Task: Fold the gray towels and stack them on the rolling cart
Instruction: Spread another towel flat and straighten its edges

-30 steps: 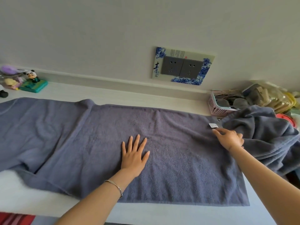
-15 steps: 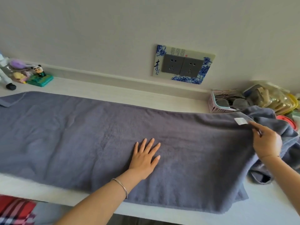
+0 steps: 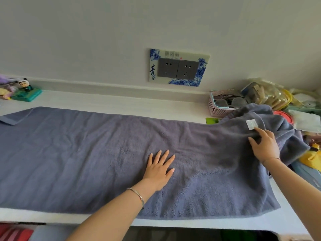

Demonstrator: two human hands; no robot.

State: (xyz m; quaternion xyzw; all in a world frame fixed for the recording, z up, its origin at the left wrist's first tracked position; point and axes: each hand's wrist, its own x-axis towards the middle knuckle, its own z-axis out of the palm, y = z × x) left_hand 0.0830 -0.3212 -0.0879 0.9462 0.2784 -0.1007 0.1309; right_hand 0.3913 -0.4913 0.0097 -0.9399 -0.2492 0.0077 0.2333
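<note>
While spread flat along the white counter (image 3: pixel 104 101), reads as one long gray towel (image 3: pixel 86 153), far-left corner flipped over. Pinned near the middle by the left hand (image 3: pixel 159 171), fingers straight and splayed. Bunched at the right, gripped beside a white tag (image 3: pixel 251 124) by the right hand (image 3: pixel 265 145).

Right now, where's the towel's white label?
Head view, far right: the small white fabric label lies on the gray terry towel, just past the right hand, near the pink plastic basket.
</note>
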